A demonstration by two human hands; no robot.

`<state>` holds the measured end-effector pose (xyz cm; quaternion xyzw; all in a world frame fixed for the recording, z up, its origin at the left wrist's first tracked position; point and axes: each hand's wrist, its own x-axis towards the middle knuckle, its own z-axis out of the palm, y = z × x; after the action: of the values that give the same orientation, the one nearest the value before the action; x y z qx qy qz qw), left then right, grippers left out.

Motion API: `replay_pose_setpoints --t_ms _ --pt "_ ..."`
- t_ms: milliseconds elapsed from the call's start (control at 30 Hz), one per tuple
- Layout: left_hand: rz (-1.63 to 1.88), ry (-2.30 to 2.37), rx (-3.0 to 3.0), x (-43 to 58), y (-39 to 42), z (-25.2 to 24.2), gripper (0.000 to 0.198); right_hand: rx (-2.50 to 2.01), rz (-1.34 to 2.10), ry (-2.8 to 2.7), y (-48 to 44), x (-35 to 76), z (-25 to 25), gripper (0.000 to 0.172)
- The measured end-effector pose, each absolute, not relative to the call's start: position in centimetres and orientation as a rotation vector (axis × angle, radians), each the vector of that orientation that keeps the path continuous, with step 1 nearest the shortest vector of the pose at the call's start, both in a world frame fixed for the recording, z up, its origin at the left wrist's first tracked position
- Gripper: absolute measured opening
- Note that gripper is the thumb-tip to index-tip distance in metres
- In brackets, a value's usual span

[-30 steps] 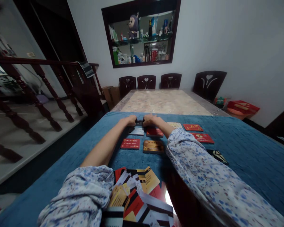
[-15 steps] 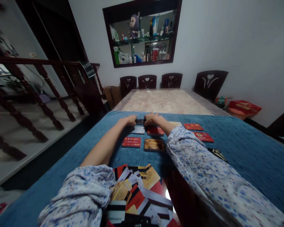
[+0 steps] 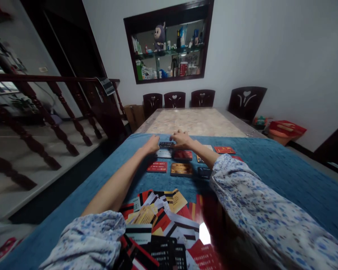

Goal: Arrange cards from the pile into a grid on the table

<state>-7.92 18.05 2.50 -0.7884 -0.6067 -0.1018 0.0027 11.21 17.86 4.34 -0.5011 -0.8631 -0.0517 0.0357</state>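
My left hand [image 3: 153, 144] is at the left end of a small stack of black cards [image 3: 166, 144], its fingers loosely apart. Just past the stack's right end, my right hand [image 3: 180, 139] is raised a little with its fingers spread, gripping nothing. Nearer to me lie a silver-grey card [image 3: 163, 154] and a red card stack [image 3: 183, 155]. In the closest row are a red card [image 3: 157, 167], a gold card stack [image 3: 181, 169] and a dark card [image 3: 203, 172], partly behind my right sleeve. Farther right is another red card [image 3: 224, 150].
A loose heap of mixed cards [image 3: 157, 217] lies close to me, between my forearms. A blue cloth [image 3: 273, 168] covers the near table; the marble-patterned top [image 3: 188, 122] shows beyond. Dark chairs [image 3: 174, 99] stand at the far end, and a wooden railing [image 3: 53, 78] runs left.
Both hands have let go of the black card stack and moved apart from its ends. The right hand has risen slightly, and the view has shifted a little.
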Motion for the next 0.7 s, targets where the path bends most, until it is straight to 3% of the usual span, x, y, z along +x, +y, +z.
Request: replay_pose_setpoints --t_ms 233,700 --pt "-0.294 -1.849 -2.453 -6.0 13.8 4.3 0.039 -1.400 -0.223 -2.684 13.5 12.7 5.2 0.023" --pt "-0.253 -1.722 -2.507 -3.2 6.7 4.7 0.034 -1.284 -0.204 -2.709 6.2 16.1 5.4 0.019"
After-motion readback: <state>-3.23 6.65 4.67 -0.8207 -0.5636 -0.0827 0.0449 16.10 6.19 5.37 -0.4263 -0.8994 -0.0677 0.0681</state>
